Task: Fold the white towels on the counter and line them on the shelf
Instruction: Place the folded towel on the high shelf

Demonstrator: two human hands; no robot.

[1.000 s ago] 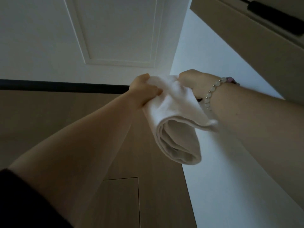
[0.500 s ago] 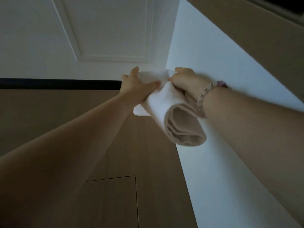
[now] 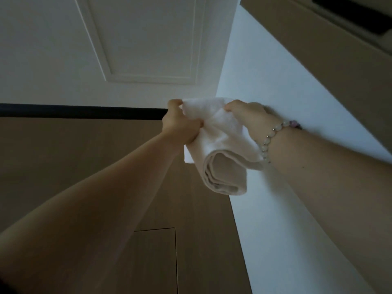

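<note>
Overhead, left hand (image 3: 180,126) and right hand (image 3: 247,112) still grip the towel (image 3: 220,149).

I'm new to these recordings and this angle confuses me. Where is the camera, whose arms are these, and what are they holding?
There is no machine here: one camera sits on a person's head, so the two bare arms reaching away from you are theirs. The left hand and the right hand, which wears a bead bracelet, both grip the top of a folded white towel, held up beside a white wall. Behind run a dark bar and wood panels. No counter shows; whether the bar is a shelf edge is unclear.
</note>
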